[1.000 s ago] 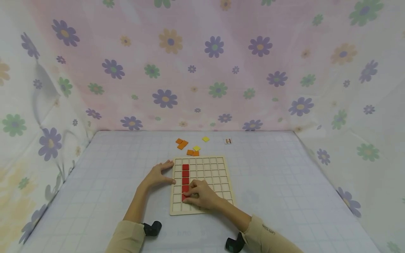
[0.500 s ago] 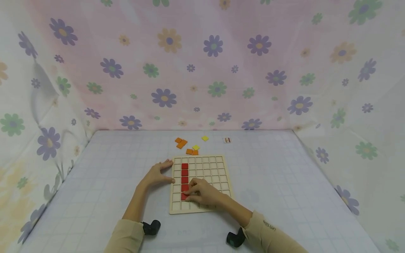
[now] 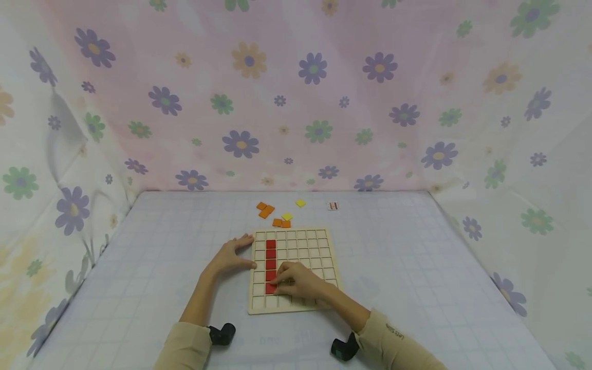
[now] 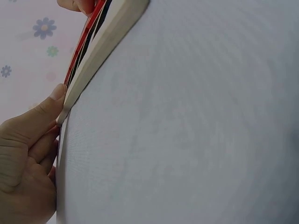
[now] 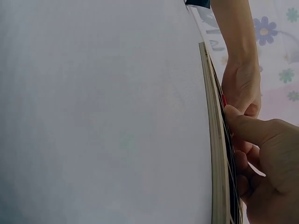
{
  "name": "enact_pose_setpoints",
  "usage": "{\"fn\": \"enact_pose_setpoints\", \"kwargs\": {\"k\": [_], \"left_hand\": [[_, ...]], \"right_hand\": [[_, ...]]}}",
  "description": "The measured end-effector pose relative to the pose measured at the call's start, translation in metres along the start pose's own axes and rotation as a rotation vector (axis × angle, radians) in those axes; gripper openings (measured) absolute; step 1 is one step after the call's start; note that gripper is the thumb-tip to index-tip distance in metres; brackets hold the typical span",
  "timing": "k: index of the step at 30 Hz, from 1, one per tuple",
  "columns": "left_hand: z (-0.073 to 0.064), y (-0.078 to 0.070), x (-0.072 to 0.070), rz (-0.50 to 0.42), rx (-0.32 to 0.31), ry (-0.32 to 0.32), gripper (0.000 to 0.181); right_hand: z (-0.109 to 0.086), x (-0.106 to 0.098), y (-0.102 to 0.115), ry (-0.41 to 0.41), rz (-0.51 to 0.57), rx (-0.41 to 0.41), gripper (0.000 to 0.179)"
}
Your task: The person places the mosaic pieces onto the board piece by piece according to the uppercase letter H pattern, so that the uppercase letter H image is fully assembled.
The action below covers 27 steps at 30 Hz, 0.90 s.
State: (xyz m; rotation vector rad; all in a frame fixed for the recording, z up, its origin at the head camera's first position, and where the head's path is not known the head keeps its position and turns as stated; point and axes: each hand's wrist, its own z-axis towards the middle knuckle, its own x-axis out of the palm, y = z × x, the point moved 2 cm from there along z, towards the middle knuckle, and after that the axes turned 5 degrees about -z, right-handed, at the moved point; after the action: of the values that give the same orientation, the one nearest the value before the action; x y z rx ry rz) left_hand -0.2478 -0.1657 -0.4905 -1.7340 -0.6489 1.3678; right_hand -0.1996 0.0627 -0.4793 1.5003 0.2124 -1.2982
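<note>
A wooden grid board [image 3: 302, 253] lies on the table with several red square tiles [image 3: 271, 254] in one column near its left side. The nearest red tile [image 3: 269, 289] sits in its cell, with the curled thumb and forefinger of my right hand [image 3: 301, 281] pinching at its right edge. My left hand [image 3: 229, 256] has thumb and fingers spread along the board's left edge. In the left wrist view, the left thumb [image 4: 57, 92] rests on the board's rim [image 4: 100, 49]. Part of the board is hidden under the right hand.
Beyond the board lie several orange tiles [image 3: 265, 211] and two yellow tiles [image 3: 300, 203]. A small printed card [image 3: 333, 206] is farther right. Black wrist devices [image 3: 223, 334] hang by both sleeves. A flowered cloth [image 3: 296, 118] stands behind the table.
My right hand has shifted slightly right, baring more of the nearest red tile. The left hand stays at the board's edge.
</note>
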Motion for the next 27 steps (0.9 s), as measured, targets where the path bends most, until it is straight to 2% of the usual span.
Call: {"fn": "enact_pose_setpoints", "kwargs": {"k": [4,13,23,27], "left_hand": [[-0.002,-0.002,0.000,0.012,-0.004,0.005,0.082],[-0.002,-0.001,-0.002,0.039,0.013,0.017,0.081],[-0.001,-0.001,-0.003,0.014,0.031,0.013,0.074],[0.000,-0.002,-0.003,0.012,0.035,0.009,0.073]], "right_hand": [[-0.001,0.002,0.001,-0.007,0.004,0.019,0.022],[0.001,0.001,0.001,-0.018,-0.031,-0.029,0.024],[0.008,-0.001,-0.002,0.041,-0.037,-0.008,0.023],[0.012,-0.011,-0.008,0.088,0.032,0.000,0.025]]}}
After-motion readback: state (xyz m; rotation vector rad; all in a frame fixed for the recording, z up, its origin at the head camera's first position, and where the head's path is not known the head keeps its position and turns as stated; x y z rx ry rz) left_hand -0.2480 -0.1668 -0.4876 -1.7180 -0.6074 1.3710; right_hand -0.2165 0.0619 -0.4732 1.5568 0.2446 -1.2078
